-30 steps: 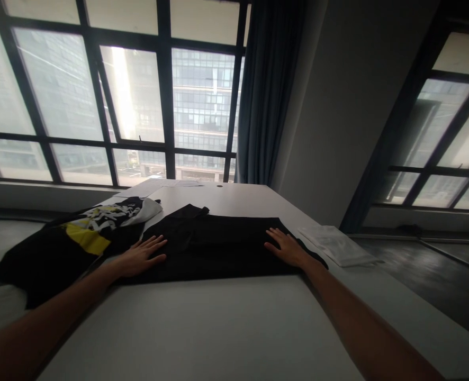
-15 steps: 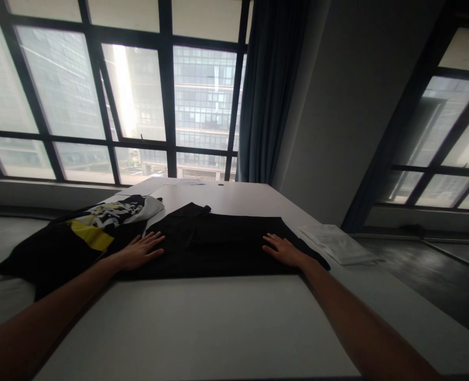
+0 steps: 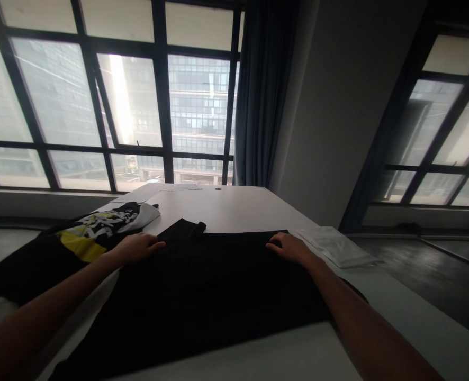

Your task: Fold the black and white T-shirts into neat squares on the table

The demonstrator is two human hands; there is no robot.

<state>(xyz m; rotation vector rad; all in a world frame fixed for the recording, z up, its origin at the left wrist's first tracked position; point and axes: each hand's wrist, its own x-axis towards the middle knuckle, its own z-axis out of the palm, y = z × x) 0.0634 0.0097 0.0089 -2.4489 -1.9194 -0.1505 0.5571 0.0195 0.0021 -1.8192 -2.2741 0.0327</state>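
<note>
A black garment [image 3: 222, 280] lies spread over the white table [image 3: 234, 209], its near part reaching down toward the lower edge of the view. Whether it is a shirt or another piece of clothing I cannot make out. At its upper left, my left hand [image 3: 139, 247] is closed on the cloth, fingers bent over it. My right hand [image 3: 290, 246] pinches the upper right part with curled fingers. A folded flap of the same black cloth sticks up between the hands, nearer the left one.
Left of my left forearm lies a black garment with a yellow and white print [image 3: 83, 246]. A clear plastic bag [image 3: 337, 246] rests by the table's right edge. Papers [image 3: 174, 187] lie at the far end, before the windows and a blue curtain [image 3: 256, 106].
Both hands lay flat with fingers spread on the black garment; now their fingers are curled on it. The cloth now extends much farther toward me.
</note>
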